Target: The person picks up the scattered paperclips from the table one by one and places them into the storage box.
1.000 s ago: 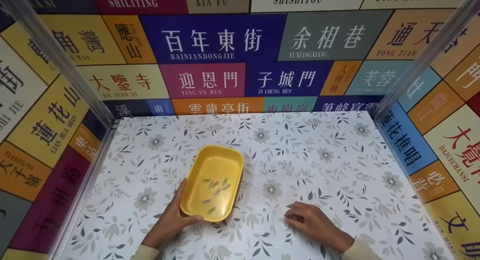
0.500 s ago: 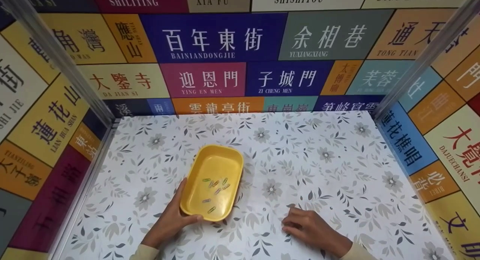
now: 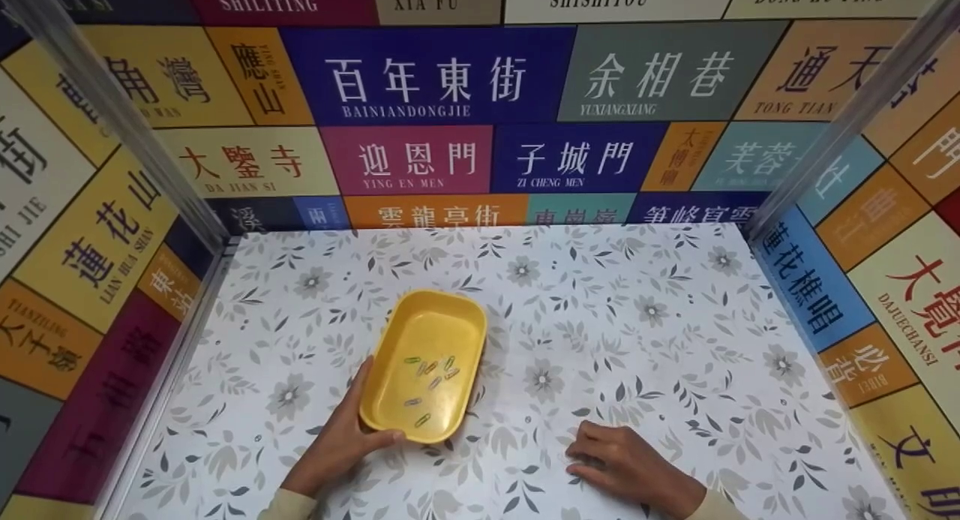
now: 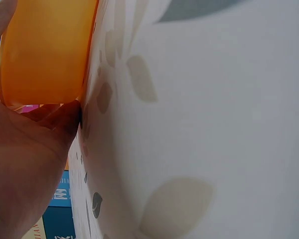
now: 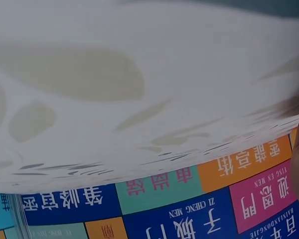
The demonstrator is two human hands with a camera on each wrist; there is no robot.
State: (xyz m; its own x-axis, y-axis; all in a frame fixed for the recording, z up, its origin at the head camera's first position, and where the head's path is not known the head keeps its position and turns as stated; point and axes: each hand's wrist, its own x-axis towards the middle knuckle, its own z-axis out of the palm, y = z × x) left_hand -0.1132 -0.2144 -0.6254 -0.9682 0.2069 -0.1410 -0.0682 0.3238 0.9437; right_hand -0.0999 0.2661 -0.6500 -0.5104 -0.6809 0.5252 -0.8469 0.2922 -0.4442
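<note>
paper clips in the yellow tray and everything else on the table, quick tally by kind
paper clips: about 8, small and partly bunched, so not exact
yellow tray: 1, gripped at its near end by the left hand
hands: 2, the right hand rests on the table
total: about 11

The tray (image 3: 424, 362) in the left hand (image 3: 341, 445) is plain yellow, orange-toned in the left wrist view; the paper clips (image 3: 429, 377) inside it are green, pink and yellow. Beneath both hands, the bench (image 3: 675, 340) is white with a grey flower-and-leaf print. Beyond the hands, the wall panels (image 3: 427, 77) form a patchwork of navy, magenta, mustard, orange, teal and grey blocks with white, red or dark lettering. The sleeves (image 3: 289, 506) are beige.
</note>
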